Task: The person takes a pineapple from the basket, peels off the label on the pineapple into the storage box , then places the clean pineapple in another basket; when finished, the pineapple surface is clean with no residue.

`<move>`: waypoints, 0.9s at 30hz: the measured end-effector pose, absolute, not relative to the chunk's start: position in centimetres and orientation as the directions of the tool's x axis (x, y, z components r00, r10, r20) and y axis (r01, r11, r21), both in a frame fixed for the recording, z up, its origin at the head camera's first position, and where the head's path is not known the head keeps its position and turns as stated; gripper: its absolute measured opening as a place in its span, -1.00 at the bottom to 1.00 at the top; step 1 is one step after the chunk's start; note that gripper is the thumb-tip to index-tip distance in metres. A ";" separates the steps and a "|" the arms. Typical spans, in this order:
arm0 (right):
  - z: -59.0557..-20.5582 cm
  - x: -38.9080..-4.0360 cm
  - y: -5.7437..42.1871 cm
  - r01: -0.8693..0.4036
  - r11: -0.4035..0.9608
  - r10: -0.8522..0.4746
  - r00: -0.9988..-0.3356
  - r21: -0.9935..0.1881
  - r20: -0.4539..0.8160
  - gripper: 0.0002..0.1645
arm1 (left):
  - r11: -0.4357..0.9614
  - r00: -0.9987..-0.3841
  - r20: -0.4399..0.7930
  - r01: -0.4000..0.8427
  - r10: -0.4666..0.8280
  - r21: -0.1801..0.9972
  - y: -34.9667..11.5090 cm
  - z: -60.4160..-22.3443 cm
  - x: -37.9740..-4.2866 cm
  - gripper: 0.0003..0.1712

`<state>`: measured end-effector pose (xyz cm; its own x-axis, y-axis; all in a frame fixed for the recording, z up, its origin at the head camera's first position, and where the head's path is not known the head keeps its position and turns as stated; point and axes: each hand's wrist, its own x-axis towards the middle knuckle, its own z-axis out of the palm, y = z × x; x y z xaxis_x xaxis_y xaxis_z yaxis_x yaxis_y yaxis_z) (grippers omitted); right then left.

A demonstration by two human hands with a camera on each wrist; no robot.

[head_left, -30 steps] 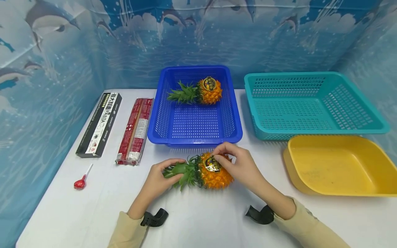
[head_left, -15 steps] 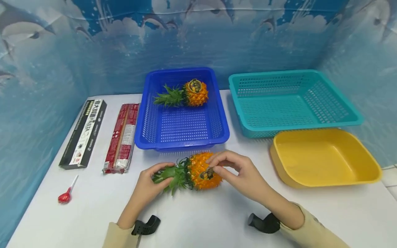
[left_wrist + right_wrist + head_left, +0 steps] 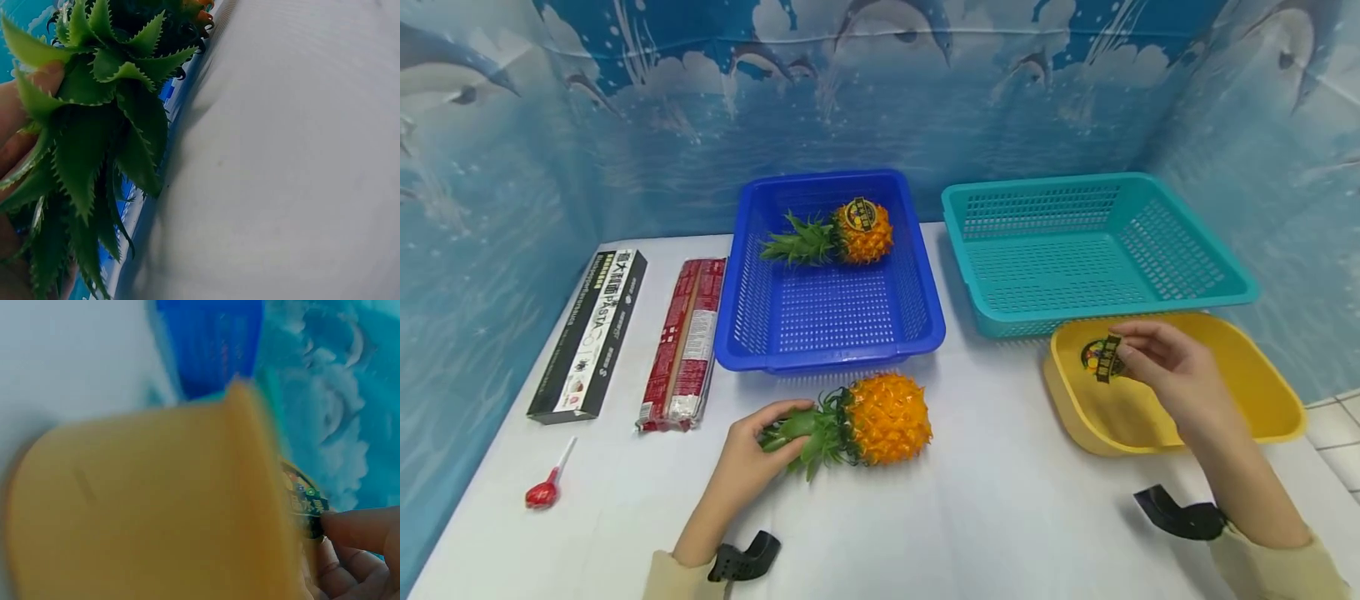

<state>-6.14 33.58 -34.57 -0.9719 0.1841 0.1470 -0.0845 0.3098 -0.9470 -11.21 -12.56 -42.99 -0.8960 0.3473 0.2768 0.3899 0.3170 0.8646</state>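
Observation:
An orange model-like pineapple (image 3: 889, 419) with a green crown lies on the white table, its body bare of any label. My left hand (image 3: 758, 446) grips its leafy crown (image 3: 84, 125), thumb and fingers around the leaves. Over the yellow basin (image 3: 1078, 417), my right hand (image 3: 1176, 375) pinches a round black-and-gold sticker (image 3: 1103, 358) by its edge. In the right wrist view the sticker (image 3: 305, 499) shows beyond the basin's blurred wall. A second pineapple (image 3: 863, 233), with a similar sticker on it, lies in the blue basket (image 3: 831, 360).
A teal basket (image 3: 1105, 312) stands behind the yellow basin. To the left lie a black pasta box (image 3: 587, 333), a red noodle packet (image 3: 685, 346) and a red lollipop (image 3: 542, 493). A dolphin-print curtain (image 3: 700, 150) borders the table.
My right hand has peeled the sticker off the front pineapple and carried it right, over the yellow basin. My left hand keeps hold of the crown. The head view has shifted slightly.

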 end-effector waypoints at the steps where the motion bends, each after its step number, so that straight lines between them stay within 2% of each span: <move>1: -35.1 -6.4 34.3 -0.044 0.371 0.188 -0.975 -0.928 0.121 -0.71 | 0.321 -0.898 0.272 0.385 0.345 0.865 -12.5 -42.8 -11.2 -0.52; 4: -36.5 -6.9 35.7 0.033 0.517 0.161 -0.985 -0.855 0.059 -0.73 | 0.335 -0.904 0.262 0.376 0.338 0.864 -12.4 -41.9 -10.9 -0.54; 7: -37.4 -7.2 36.3 0.034 0.573 0.097 -0.995 -0.819 0.026 -0.70 | 0.343 -0.902 0.257 0.376 0.346 0.861 -12.1 -40.6 -10.5 -0.56; 14: -38.0 -7.7 36.5 0.073 0.590 0.030 -0.997 -0.804 -0.068 -0.65 | 0.354 -0.903 0.241 0.369 0.356 0.859 -11.7 -39.3 -10.2 -0.58; 27: -38.5 -7.7 36.4 0.044 0.625 -0.054 -0.994 -0.780 -0.099 -0.64 | 0.357 -0.910 0.223 0.350 0.350 0.866 -11.7 -39.4 -10.2 -0.58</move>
<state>-7.71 36.40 -38.54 -0.9936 -0.0544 -0.0990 0.0435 0.6247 -0.7797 -10.25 -11.72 -39.44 -0.9097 0.3504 0.2229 0.3497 0.3569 0.8662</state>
